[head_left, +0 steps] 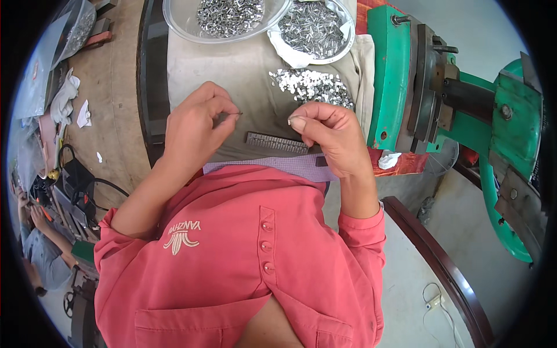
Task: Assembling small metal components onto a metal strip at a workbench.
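Note:
My left hand (200,119) hovers above the cloth-covered bench (255,98), thumb and forefinger pinched on a tiny dark piece (239,113) too small to name. Opposite it, my right hand (336,133) pinches a small shiny metal piece (289,122) between thumb and forefinger. A narrow dark metal block (277,142) with a row of slots along it lies between the hands, nearer to my body. Just beyond my right hand is a loose heap of small silvery metal pieces (316,87).
A clear plastic tub (180,26) and a white lined bowl (346,49), both with many small metal parts, stand at the far side. A green machine (386,75) borders the right. On the left are a wooden bench (116,87), a black bag (78,180) and another person (49,255).

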The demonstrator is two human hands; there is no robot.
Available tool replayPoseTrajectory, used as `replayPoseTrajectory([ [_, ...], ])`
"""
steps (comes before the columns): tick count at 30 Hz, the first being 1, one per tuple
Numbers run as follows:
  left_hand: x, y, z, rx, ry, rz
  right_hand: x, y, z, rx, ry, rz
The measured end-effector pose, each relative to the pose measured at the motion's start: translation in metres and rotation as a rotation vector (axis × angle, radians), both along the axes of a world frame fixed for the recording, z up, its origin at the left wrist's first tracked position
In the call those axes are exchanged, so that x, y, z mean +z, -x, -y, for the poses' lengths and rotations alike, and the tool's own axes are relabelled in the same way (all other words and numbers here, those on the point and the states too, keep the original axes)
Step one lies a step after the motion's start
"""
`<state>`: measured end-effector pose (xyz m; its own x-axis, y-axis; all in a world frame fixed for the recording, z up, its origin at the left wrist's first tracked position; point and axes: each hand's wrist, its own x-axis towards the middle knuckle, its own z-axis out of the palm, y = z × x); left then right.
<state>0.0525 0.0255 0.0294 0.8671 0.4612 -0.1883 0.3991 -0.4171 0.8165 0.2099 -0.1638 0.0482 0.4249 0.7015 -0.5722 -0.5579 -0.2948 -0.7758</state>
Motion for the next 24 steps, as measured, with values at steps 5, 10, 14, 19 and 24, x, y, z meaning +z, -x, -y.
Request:
replayPoseTrajectory([
  [5, -0.005, -0.003, -0.003, -0.123, -0.185, 0.002, -0.003, 0.001, 0.001, -0.047, -0.017, -0.104],
  [10, -0.002, -0.006, -0.009, -0.233, -0.161, 0.033, -0.011, 0.010, -0.009, 0.206, 0.136, 0.772],
  [14, 0.000, -0.009, -0.015, -0.357, -0.240, 0.021, -0.021, 0.016, -0.017, 0.304, 0.202, 1.266],
  [19, -0.003, -0.008, -0.011, -0.351, -0.306, 0.084, -0.019, 0.006, -0.017, 0.348, 0.055, 1.292],
  [24, 0.004, 0.003, 0.004, -0.381, -0.196, 0.157, -0.021, 0.006, -0.014, 0.363, 0.005, 1.376],
])
